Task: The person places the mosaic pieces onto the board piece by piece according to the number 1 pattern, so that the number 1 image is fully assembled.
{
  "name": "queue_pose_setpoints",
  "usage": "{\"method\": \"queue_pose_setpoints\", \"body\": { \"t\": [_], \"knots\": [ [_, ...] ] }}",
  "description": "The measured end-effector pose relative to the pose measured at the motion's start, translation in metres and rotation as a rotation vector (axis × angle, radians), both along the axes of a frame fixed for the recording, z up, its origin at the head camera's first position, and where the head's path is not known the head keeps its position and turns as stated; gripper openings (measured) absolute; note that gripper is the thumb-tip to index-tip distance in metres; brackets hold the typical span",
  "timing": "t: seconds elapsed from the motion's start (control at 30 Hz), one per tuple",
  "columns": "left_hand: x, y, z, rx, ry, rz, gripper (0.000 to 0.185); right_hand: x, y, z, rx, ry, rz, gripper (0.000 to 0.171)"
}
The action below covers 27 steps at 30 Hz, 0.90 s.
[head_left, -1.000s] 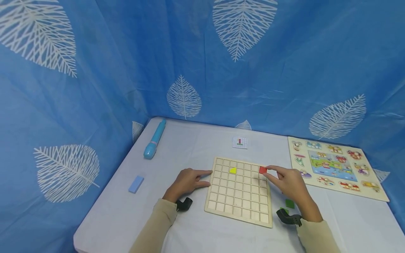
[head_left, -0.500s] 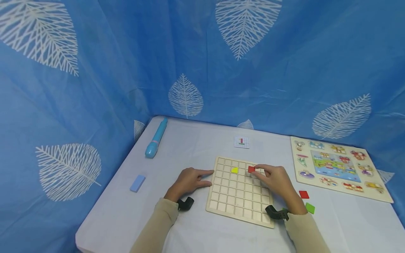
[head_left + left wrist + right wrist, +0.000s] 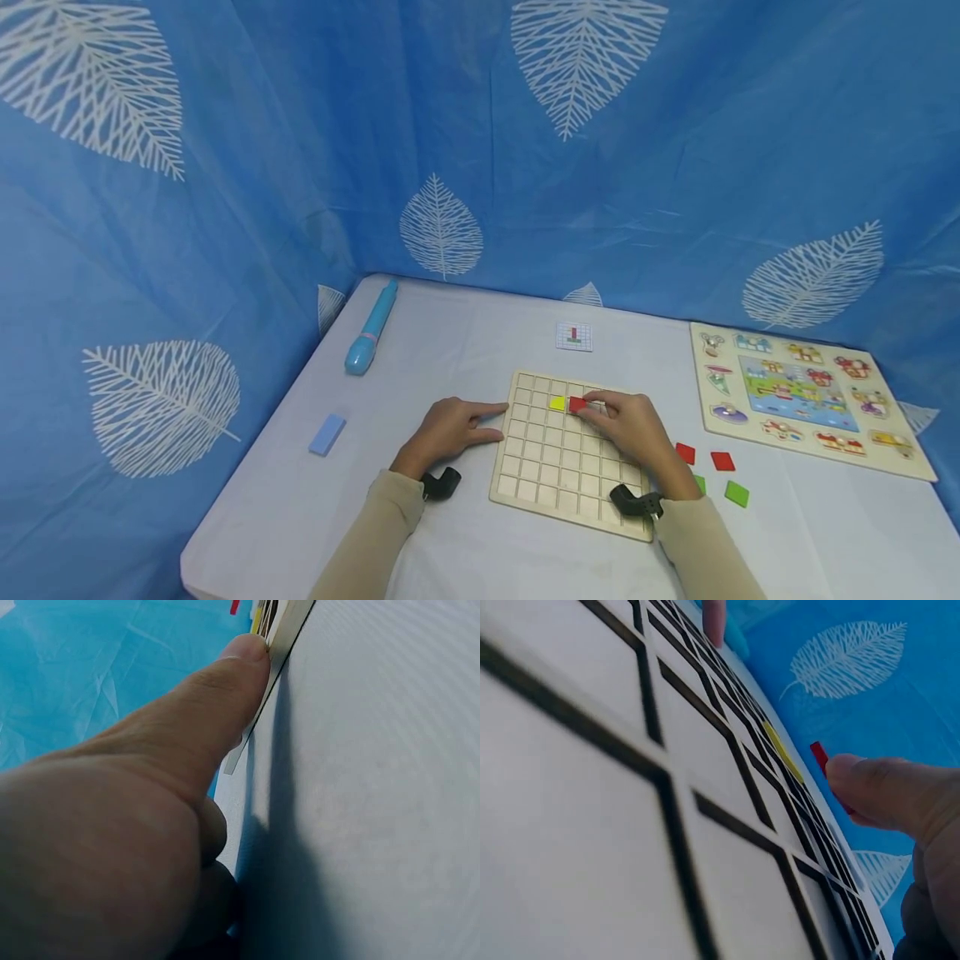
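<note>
While pinched in the grip of the right hand (image 3: 633, 427), small red square tile (image 3: 577, 404) located over the upper rows of the pale wooden grid board (image 3: 567, 483), just beside the yellow square tile (image 3: 557, 403) seated in a cell at its 9 o'clock. Thumb and forefinger clamped together on the red tile; in the right wrist view, tile edge (image 3: 819, 755) visible at the fingertip, raised slightly above the board surface (image 3: 592, 825).

Left hand (image 3: 448, 429) positioned at 9 o'clock of the board, fingers extended straight, fingertips pressed against the board's left edge (image 3: 281, 641). Nothing held.

At 3 o'clock of the board, on the white tabletop (image 3: 465, 533): two loose red square tiles (image 3: 722, 461) and two green square tiles (image 3: 737, 493), near the right forearm. Further toward 2 o'clock: colourful wooden peg puzzle board (image 3: 802, 398). At 12 o'clock: small white pattern card (image 3: 573, 337). At 10 o'clock: light blue pen-shaped device (image 3: 369, 340). At 9 o'clock, well apart from the left hand: pale blue rectangular block (image 3: 327, 434).
</note>
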<state>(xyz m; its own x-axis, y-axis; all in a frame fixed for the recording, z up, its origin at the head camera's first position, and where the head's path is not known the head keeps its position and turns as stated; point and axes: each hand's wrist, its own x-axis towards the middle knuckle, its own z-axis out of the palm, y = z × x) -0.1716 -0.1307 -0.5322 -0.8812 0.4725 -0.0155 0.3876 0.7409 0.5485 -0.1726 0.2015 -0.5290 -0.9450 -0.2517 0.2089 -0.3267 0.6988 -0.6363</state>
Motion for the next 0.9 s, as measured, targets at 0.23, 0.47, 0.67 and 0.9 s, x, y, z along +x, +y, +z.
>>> {"method": "queue_pose_setpoints", "body": {
  "t": [0.23,0.47,0.67,0.9],
  "knots": [
    [0.0003,0.0011,0.0003,-0.004,0.001,0.003,0.055,0.0000,-0.0026,-0.0072,-0.016,-0.004,-0.009,0.028],
    [0.0010,0.0015,0.0009,-0.013,0.008,-0.001,0.055,-0.0003,-0.0044,-0.0085,0.006,-0.027,-0.045,0.028],
    [0.0010,0.0010,0.0002,-0.006,0.003,0.004,0.055,-0.0012,-0.0079,-0.0070,0.066,-0.038,-0.057,0.031],
    [0.0009,0.0004,-0.0005,0.009,0.014,-0.002,0.055,-0.0001,-0.0096,-0.0066,0.091,-0.042,-0.060,0.033]
  ]
}}
